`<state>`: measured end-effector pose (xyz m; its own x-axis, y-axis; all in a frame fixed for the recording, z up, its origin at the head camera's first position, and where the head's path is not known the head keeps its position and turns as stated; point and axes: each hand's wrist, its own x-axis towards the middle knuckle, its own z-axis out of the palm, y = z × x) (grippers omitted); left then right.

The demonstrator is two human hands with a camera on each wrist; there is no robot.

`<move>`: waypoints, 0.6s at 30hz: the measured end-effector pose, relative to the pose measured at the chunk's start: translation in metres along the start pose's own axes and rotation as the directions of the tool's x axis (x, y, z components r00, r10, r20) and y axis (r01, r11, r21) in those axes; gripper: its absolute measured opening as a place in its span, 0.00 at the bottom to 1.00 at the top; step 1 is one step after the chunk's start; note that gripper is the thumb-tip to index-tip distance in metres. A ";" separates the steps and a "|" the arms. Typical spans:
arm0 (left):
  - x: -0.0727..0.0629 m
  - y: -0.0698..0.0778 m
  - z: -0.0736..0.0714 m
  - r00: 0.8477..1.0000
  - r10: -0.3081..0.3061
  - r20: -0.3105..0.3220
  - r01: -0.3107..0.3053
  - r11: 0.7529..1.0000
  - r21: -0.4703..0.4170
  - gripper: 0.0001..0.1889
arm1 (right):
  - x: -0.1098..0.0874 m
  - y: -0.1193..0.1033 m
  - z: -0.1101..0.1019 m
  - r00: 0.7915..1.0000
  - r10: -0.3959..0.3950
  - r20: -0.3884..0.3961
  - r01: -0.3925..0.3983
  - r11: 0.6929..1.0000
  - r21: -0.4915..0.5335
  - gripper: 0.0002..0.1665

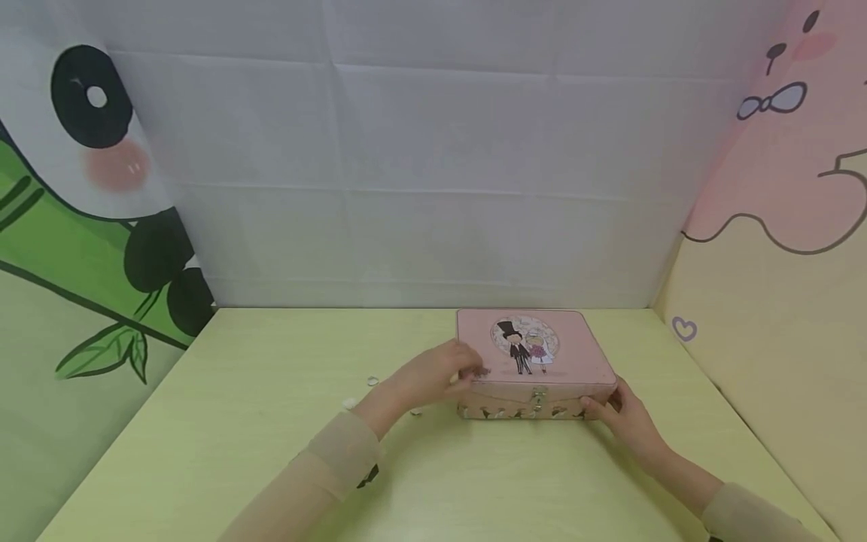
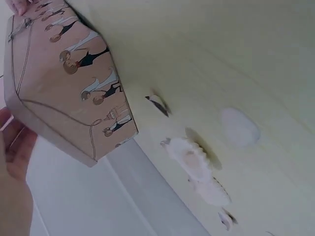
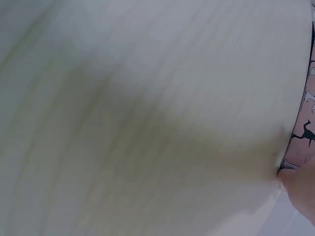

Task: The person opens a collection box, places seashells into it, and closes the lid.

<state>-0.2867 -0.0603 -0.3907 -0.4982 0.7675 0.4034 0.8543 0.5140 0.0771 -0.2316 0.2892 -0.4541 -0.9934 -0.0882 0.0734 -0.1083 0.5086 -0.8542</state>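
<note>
A pink box (image 1: 542,361) with a shut lid, a metal clasp (image 1: 538,397) on its front and a printed couple on top stands on the table. My left hand (image 1: 443,370) is at its front left corner, bent fingers touching the lid. In the left wrist view the fingers (image 2: 20,147) lie beside the lid's edge; the thumb is hidden there. A small dark spot by those fingertips is too small to identify. My right hand (image 1: 631,418) grips the front right corner, thumb on the front face. The right wrist view catches only that thumb (image 3: 300,189) and a strip of the box.
Several seashells lie on the table left of the box: a rounded white one (image 2: 240,127), a spiky one (image 2: 189,158) and smaller ones such as a dark-edged shell (image 2: 157,104). A white cloth wall (image 1: 433,181) stands behind; printed panels (image 1: 779,301) flank both sides.
</note>
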 end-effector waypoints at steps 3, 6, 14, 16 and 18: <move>0.007 0.004 -0.005 0.996 -0.010 -0.084 0.007 0.999 -0.033 0.10 | -0.001 0.000 -0.001 1.000 0.015 0.013 -0.015 0.999 0.041 0.45; 0.010 0.007 -0.005 1.000 -0.021 0.009 0.021 1.000 0.003 0.13 | -0.003 0.001 -0.001 1.000 0.011 0.021 -0.013 0.997 0.075 0.45; 0.004 0.008 0.006 0.958 -0.218 0.188 0.219 0.976 0.014 0.30 | -0.003 0.005 -0.001 1.000 0.009 0.019 -0.010 0.995 0.096 0.43; 0.004 0.006 0.009 0.960 -0.220 0.174 0.222 0.975 0.009 0.30 | -0.003 0.005 -0.002 1.000 0.009 0.017 -0.011 0.995 0.100 0.43; 0.005 0.005 0.011 0.963 -0.216 0.163 0.218 0.976 0.004 0.30 | -0.003 0.005 -0.002 1.000 0.012 0.013 -0.013 0.995 0.099 0.44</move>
<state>-0.2868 -0.0497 -0.3983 -0.6883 0.6902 0.2232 0.7243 0.6706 0.1599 -0.2293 0.2939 -0.4571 -0.9941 -0.0930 0.0562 -0.0905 0.4221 -0.9020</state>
